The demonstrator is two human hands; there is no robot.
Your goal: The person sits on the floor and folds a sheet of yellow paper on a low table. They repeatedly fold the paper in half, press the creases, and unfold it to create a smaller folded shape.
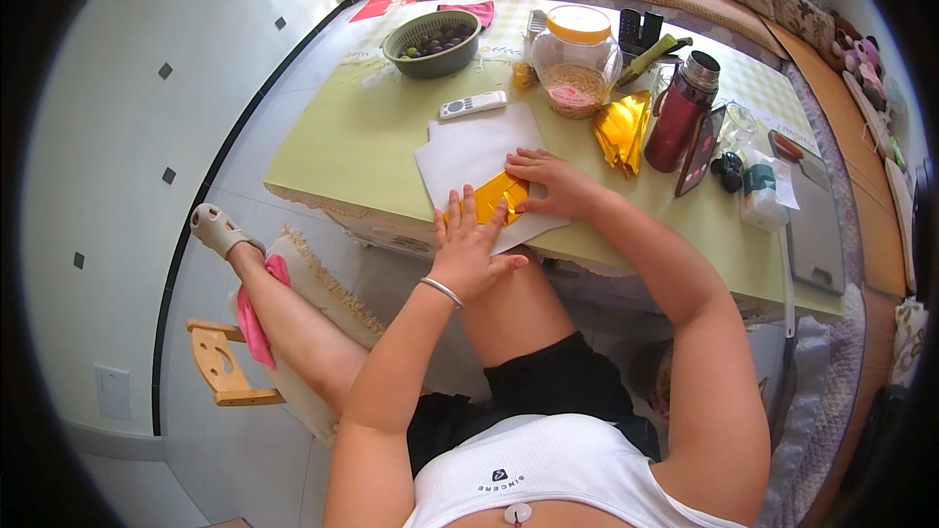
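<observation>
A shiny gold foil sheet (481,207) with fold creases lies on white paper (458,158) at the table's near edge. My left hand (471,252) rests flat with spread fingers over the sheet's lower left part. Across its right side, my right hand (554,182) lies with fingers stretched out, the fingertips touching the foil. Neither hand grips it. Parts of the foil are hidden under the fingers. Farther right stands a stack of folded gold foil pieces (622,132).
A white remote control (473,105) lies behind the paper. Farther back are a bowl (430,65) of dark fruit and a jar (579,64) with an orange lid. On the right stand a red thermos (682,112), a phone (700,152) and a tissue pack (764,196).
</observation>
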